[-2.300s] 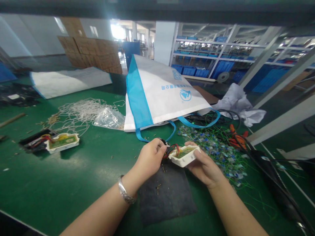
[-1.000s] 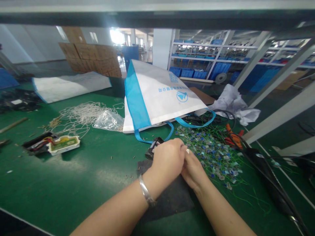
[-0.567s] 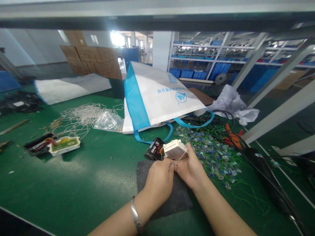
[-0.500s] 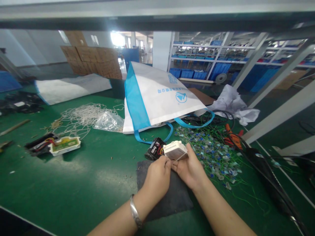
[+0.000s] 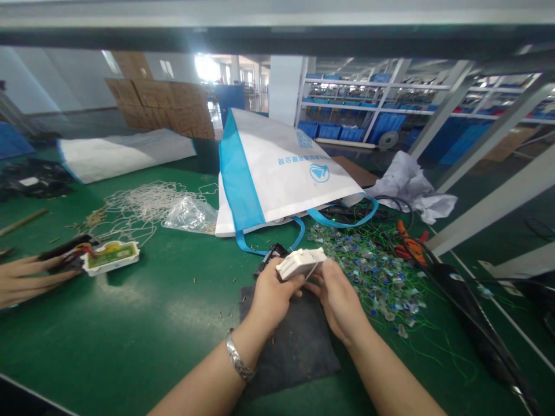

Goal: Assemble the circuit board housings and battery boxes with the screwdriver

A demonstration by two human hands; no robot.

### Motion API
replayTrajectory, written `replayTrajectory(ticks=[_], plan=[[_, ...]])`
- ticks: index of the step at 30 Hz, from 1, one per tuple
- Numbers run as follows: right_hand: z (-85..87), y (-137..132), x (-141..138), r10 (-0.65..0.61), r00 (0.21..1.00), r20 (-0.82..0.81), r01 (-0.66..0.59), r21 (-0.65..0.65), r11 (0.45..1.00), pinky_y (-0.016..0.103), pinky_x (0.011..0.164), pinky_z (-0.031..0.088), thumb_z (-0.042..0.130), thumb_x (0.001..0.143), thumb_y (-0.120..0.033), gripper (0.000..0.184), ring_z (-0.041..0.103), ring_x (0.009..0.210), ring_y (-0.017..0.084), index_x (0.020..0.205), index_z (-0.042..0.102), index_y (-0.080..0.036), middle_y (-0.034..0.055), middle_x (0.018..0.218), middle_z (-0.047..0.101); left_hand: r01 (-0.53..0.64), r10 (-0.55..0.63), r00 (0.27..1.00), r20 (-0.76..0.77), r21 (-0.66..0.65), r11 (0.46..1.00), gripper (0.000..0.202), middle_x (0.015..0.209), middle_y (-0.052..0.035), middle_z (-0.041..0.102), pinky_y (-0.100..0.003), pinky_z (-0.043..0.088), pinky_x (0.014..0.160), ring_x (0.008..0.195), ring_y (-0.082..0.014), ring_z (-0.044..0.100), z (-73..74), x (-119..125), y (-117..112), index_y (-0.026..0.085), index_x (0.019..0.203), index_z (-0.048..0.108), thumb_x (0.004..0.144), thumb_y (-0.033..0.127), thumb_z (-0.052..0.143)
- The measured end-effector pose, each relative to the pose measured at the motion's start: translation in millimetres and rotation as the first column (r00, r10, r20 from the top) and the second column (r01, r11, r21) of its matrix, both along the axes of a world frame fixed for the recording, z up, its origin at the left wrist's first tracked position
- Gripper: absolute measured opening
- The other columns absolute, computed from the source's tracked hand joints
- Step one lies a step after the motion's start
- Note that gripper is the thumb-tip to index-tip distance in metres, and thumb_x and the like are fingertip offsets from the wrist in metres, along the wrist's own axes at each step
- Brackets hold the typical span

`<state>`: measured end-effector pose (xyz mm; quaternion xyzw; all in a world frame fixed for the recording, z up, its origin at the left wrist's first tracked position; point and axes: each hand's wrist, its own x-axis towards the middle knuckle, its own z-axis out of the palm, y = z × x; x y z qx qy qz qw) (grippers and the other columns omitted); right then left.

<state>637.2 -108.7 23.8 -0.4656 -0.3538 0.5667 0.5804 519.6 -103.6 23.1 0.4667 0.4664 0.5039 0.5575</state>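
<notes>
My left hand (image 5: 271, 294) and my right hand (image 5: 340, 297) both grip a small white plastic module (image 5: 299, 263), held tilted above a dark grey mat (image 5: 299, 346). A black part (image 5: 271, 254) wired to the module pokes out behind my left fingers. Both hands have their fingers curled round the module's lower edge. A silver bracelet (image 5: 236, 361) circles my left wrist.
A second white module with red wires (image 5: 110, 255) lies at the left, where another person's hand (image 5: 21, 280) reaches in. A white and blue bag (image 5: 281, 167), a pile of small blue-green parts (image 5: 373, 271), orange pliers (image 5: 410, 245), white string (image 5: 143, 202) and black cables (image 5: 472, 306) lie on the green table (image 5: 151, 323).
The module was turned over from circuit side up to white back up, then tilted. Another person's hand has come in from the left edge beside the second module.
</notes>
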Motion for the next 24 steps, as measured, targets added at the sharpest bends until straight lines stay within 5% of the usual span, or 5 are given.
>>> replayTrajectory(ticks=[4, 8, 11, 17, 24], plan=[[2.0, -2.8, 2.9, -0.243, 0.941, 0.234, 0.218, 0.131, 0.967, 0.027, 0.072, 0.037, 0.068, 0.064, -0.050, 0.043, 0.047, 0.077, 0.016, 0.085, 0.050, -0.018, 0.0011, 0.081, 0.051, -0.096, 0.096, 0.995, -0.009, 0.002, 0.995, 0.032, 0.082, -0.0026, 0.060, -0.022, 0.046, 0.049, 0.055, -0.0110, 0.051, -3.6, -0.5, -1.3, 0.013, 0.096, 0.054, 0.066, 0.024, 0.061], [10.3, -7.1, -1.9, -0.128, 0.943, 0.306, 0.091, 0.133, 0.987, 0.027, 0.067, 0.033, 0.074, 0.057, -0.035, 0.027, 0.044, 0.067, 0.015, 0.059, 0.056, -0.015, 0.0017, 0.066, 0.051, -0.089, 0.095, 0.993, -0.072, 0.076, 0.993, 0.024, 0.083, -0.0039, 0.062, -0.024, 0.046, 0.065, 0.072, -0.0156, 0.057, -8.4, 1.3, -2.4, 0.012, 0.090, 0.058, 0.068, 0.022, 0.061], [11.9, -4.6, -0.2, -0.090, 0.980, 0.178, 0.076, 0.084, 0.994, 0.027, 0.066, 0.036, 0.068, 0.061, -0.038, 0.027, 0.047, 0.066, 0.015, 0.063, 0.054, -0.015, 0.0014, 0.066, 0.052, -0.057, 0.061, 0.997, -0.043, 0.087, 0.995, 0.026, 0.087, -0.0038, 0.063, -0.025, 0.044, 0.074, 0.082, -0.0171, 0.057, -8.2, -2.7, -1.7, 0.013, 0.093, 0.059, 0.068, 0.021, 0.062], [6.3, 9.7, 15.2, -0.114, 0.985, -0.130, 0.107, -0.059, 0.993, 0.028, 0.062, 0.044, 0.066, 0.057, -0.040, 0.038, 0.050, 0.059, 0.013, 0.068, 0.038, -0.017, -0.0034, 0.057, 0.046, 0.070, -0.047, 0.972, 0.230, -0.090, 0.993, 0.038, 0.087, -0.0072, 0.064, -0.023, 0.047, 0.061, 0.074, -0.0166, 0.058, -0.7, -23.2, -0.1, 0.011, 0.093, 0.060, 0.067, 0.037, 0.068], [8.8, 12.7, 18.9, -0.023, 0.999, -0.033, 0.020, -0.084, 0.996, 0.025, 0.052, 0.041, 0.069, 0.058, -0.041, 0.041, 0.040, 0.047, 0.010, 0.064, 0.036, -0.018, -0.0055, 0.051, 0.037, 0.111, 0.090, 0.796, 0.598, -0.291, 0.950, 0.029, 0.071, -0.0062, 0.062, -0.016, 0.042, 0.044, 0.050, -0.0093, 0.053, 1.6, -41.3, 11.6, 0.010, 0.089, 0.058, 0.077, 0.037, 0.060]])
